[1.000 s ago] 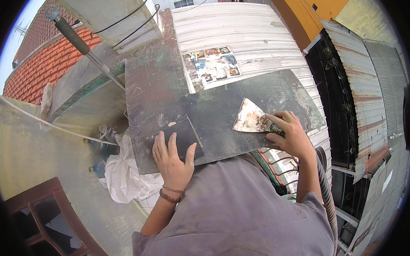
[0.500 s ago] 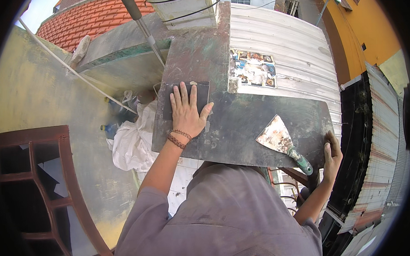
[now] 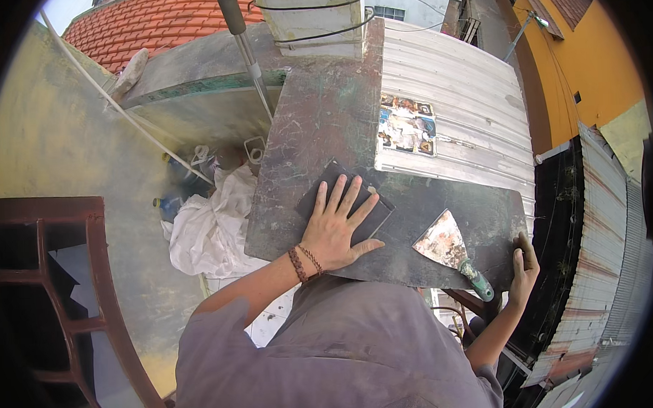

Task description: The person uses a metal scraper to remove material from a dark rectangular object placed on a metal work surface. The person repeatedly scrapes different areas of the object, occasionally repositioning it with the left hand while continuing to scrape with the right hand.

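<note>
My left hand [image 3: 334, 229] lies flat with fingers spread on a dark rectangular sheet, probably sandpaper [image 3: 374, 230], pressing it against a scuffed dark panel [image 3: 312, 111]. A braided bracelet is on that wrist. At the panel's right end, my right hand [image 3: 524, 269] grips the edge, its fingers partly hidden. Between my hands a putty knife [image 3: 443, 241] rests on the panel, its wide blade smeared with white and brown and its green handle pointing towards the near right edge.
A white sack [image 3: 216, 226] and bottles lie beside the wall at left, near a brown-framed window [image 3: 98, 262]. Beyond the panel are a ribbed white metal roof [image 3: 459, 91] with a torn sticker, a pillar [image 3: 320, 24] wrapped in cables, and a metal pole [image 3: 249, 55].
My left hand has slid rightward and nearer to me with the dark sheet, which is now turned at an angle. My right hand stays at the panel's end.
</note>
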`<move>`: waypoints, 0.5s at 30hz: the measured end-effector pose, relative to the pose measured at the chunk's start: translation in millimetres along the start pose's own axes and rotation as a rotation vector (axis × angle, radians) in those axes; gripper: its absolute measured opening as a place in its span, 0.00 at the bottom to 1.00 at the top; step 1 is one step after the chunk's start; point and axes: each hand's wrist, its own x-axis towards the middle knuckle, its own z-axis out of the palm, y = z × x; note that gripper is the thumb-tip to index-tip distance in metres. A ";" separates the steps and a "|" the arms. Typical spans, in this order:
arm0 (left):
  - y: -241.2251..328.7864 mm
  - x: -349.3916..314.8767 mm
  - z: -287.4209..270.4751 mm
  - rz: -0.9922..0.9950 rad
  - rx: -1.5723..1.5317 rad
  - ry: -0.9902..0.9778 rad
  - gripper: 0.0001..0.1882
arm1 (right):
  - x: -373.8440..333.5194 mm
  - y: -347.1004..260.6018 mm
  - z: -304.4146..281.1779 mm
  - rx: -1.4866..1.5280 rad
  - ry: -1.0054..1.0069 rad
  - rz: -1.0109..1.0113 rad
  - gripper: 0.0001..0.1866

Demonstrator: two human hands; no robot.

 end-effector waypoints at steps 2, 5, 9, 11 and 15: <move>-73.8 33.4 -5.1 -0.370 0.079 0.145 0.53 | -0.5 -24.4 8.1 0.081 -0.065 0.042 0.28; -64.5 28.4 0.7 -0.291 0.136 0.074 0.53 | -8.1 -59.0 15.7 -0.219 -0.181 -0.008 0.35; -27.0 4.5 -3.0 0.036 -0.044 0.015 0.52 | -38.0 -114.1 59.8 -0.531 -0.271 -0.054 0.40; -67.2 27.8 -10.4 -0.206 0.069 0.070 0.52 | -48.0 -118.8 76.0 -0.613 -0.296 -0.051 0.39; -54.6 16.3 -20.3 -0.251 0.034 0.080 0.52 | -58.6 -115.0 90.6 -0.682 -0.233 -0.036 0.37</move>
